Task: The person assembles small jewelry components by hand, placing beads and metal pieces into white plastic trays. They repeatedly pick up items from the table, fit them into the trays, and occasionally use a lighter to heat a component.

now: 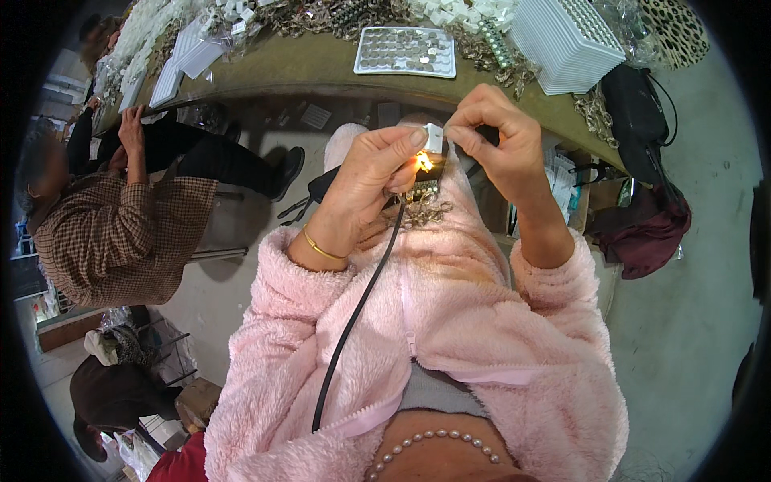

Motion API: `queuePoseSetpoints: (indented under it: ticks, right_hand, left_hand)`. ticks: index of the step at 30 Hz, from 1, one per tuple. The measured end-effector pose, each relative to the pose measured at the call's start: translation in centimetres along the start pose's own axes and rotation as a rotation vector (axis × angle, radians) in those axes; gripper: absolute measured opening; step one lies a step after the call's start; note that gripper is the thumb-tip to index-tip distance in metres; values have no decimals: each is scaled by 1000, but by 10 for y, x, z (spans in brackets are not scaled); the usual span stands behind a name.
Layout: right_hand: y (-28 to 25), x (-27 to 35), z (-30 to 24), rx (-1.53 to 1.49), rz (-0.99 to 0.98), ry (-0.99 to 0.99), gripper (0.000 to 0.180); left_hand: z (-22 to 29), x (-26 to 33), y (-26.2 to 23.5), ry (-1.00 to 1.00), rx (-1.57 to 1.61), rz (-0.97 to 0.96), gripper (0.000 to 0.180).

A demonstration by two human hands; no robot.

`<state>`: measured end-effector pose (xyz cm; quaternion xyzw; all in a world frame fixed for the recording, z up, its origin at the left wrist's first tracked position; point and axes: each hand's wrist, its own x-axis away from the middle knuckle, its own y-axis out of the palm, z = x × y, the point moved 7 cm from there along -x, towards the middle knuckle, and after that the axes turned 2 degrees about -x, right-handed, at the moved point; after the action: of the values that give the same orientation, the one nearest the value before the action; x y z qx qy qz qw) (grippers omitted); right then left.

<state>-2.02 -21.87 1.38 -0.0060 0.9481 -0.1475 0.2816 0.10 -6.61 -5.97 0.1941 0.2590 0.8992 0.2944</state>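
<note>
My left hand [371, 175] holds a small white square piece [434, 137] between thumb and forefinger, just over a small flame [423, 161]. The flame rises from a dark tool [425, 186] with a black cable [359, 304] running down over my pink fleece jacket. My right hand [494, 132] pinches the same white piece from the right side. A tangle of metal chain [421, 211] hangs under my left hand. Both hands are raised in front of the table edge.
A curved table [321, 68] carries a white tray of small round pieces [406, 51], a stack of white trays [567, 42] and heaps of chain. A person in a checked jacket [112, 233] sits at left. A black bag [638, 120] hangs at right.
</note>
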Motion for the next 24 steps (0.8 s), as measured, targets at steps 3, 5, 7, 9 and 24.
queuePoseSetpoints:
  ticks: [3,5,7,9,24]
  right_hand:
    - [4,-1,-10,162,-12,-87,10]
    - [8,-1,-12,256,14,-139,13]
    - [11,0,-13,279,62,-183,13]
    - [11,1,-10,229,101,-168,14]
    - [19,0,-6,326,-2,-216,21]
  left_hand:
    - [-1,-1,-3,-11,-28,36,24]
    - [1,-1,0,31,-34,11,23]
    - [1,-2,1,40,-37,30,23]
    - [1,-2,1,37,-25,44,22]
    - [1,-4,-6,77,-160,100,21]
